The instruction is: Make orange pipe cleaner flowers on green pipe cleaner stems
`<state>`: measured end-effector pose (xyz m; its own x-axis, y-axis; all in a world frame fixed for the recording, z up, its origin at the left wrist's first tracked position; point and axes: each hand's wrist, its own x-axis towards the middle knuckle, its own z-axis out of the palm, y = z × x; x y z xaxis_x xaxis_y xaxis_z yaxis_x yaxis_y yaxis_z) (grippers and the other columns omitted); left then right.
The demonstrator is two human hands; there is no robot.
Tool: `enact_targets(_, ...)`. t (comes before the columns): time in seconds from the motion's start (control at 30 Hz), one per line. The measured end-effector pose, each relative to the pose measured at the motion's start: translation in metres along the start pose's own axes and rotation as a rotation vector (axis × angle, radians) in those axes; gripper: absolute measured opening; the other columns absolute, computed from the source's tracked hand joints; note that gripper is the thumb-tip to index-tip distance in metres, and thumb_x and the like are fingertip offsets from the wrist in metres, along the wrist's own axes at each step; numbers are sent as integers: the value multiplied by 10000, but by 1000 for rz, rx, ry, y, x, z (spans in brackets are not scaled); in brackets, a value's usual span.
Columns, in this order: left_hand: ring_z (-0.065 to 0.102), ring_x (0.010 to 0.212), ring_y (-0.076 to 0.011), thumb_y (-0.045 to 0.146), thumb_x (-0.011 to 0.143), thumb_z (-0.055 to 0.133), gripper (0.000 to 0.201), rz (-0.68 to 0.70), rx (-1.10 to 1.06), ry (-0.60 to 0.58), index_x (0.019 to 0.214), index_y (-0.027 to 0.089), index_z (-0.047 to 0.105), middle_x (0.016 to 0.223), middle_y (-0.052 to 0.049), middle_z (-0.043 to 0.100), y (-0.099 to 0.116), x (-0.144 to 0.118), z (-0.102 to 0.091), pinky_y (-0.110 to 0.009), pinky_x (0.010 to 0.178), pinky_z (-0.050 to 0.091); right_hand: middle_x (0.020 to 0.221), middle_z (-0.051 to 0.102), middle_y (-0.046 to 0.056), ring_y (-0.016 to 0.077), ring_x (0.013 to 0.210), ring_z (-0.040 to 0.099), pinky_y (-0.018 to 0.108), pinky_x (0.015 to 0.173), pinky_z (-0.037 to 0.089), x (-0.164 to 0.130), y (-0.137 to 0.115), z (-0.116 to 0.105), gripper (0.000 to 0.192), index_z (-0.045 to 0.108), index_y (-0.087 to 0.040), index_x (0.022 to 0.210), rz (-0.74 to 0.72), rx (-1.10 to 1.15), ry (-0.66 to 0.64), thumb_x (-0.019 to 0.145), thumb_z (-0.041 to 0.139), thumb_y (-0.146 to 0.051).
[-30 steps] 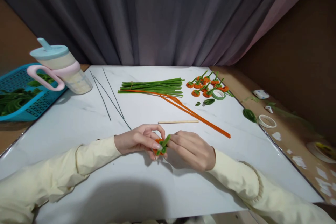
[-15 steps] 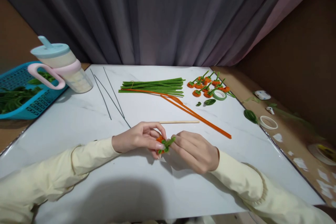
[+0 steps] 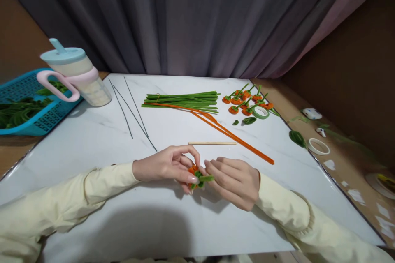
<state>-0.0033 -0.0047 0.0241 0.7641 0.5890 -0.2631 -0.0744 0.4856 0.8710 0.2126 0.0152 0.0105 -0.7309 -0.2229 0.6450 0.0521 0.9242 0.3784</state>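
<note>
My left hand pinches a small orange pipe-cleaner flower between thumb and fingers. Its green leaves and short green stem point to the right. My right hand is closed at the flower's green side, thumb and forefinger pinched against it; the exact spot they grip is partly hidden. Just beyond the hands lies a thin wooden stick. Orange pipe cleaners stretch diagonally behind it, and a bundle of green pipe cleaners lies farther back.
Several finished orange flowers lie at the back right beside green tape. Three thin wires are on the left. A lidded cup stands near a blue basket of green pieces. White tape sits right.
Both hands have shifted slightly right in view with the flower. Its stem has swung from slanting upward to pointing nearly level to the right.
</note>
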Motion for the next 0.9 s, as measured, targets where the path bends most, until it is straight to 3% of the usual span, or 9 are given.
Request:
enact_targets(0.2, 648, 620, -130, 229, 719, 712, 252, -44, 36, 30, 865, 163, 518, 727, 1, 635, 4, -2, 2, -244, 592, 539, 917, 672, 159, 208, 860, 643, 310, 631, 548, -4, -4, -8, 132, 618, -73, 908, -46, -48, -82, 851, 505, -107)
enact_targets(0.57, 650, 634, -116, 234, 741, 691, 243, -41, 75, -37, 902, 171, 520, 779, 1, 623, 8, -6, 6, -231, 620, 528, 809, 678, 155, 218, 753, 668, 314, 610, 540, 3, -2, -5, 125, 637, -54, 821, -126, -85, 88, 842, 515, -73)
enact_targets(0.9, 629, 625, -110, 196, 795, 609, 151, 63, 322, 59, 888, 164, 494, 774, -9, 602, 14, -12, 14, -226, 607, 511, 876, 692, 110, 183, 821, 660, 262, 632, 562, 5, -5, -14, 148, 642, -76, 898, -99, -163, -56, 863, 500, -94)
